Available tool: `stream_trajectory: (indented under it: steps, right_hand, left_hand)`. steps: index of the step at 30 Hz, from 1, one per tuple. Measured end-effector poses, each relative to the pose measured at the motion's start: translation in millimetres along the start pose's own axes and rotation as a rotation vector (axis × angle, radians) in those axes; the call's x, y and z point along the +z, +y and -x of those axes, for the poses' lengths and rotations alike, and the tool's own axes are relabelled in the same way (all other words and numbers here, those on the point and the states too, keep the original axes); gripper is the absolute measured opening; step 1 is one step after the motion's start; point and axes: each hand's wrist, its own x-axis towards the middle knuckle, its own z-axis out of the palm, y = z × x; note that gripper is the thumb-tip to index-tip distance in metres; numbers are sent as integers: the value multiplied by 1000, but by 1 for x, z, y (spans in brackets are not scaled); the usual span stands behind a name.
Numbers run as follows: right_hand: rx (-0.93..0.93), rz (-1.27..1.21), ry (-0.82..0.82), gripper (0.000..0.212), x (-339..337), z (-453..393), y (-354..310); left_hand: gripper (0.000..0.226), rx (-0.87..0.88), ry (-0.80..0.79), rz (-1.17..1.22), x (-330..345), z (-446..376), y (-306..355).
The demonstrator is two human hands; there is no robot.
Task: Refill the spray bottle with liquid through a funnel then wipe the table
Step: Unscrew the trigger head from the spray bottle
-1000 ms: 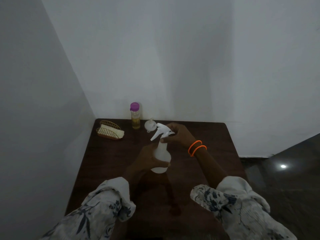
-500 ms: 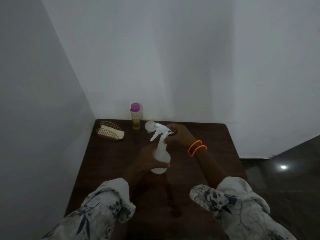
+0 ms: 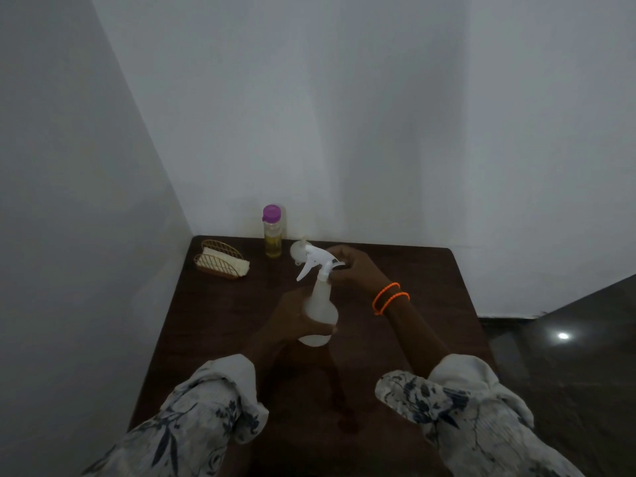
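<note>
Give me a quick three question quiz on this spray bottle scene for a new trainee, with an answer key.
1. True or false: the white trigger spray head is off the translucent white plastic spray bottle.
2. Which hand grips the bottle's body?
3. What colour is the cap of the clear bottle of yellow liquid at the back of the dark wooden table? A purple, B green, C black.

Key: 1 false, it sits on the neck, held by the right hand. 2 the left hand. 3 A.
</note>
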Motion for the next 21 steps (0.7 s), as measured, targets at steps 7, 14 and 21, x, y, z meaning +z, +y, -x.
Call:
stream_trajectory:
  steps: [7, 14, 21]
  right_hand:
    - [18, 9, 11, 47, 2, -1, -2]
    - [6, 8, 4, 50, 4, 0, -6]
    - [28, -86, 10, 42, 3, 1, -5]
  left_hand:
    - [96, -12, -4, -22, -3, 0, -1]
    - [107, -16, -17, -40, -6, -6, -3]
    - [91, 21, -6, -8, -5, -4, -3]
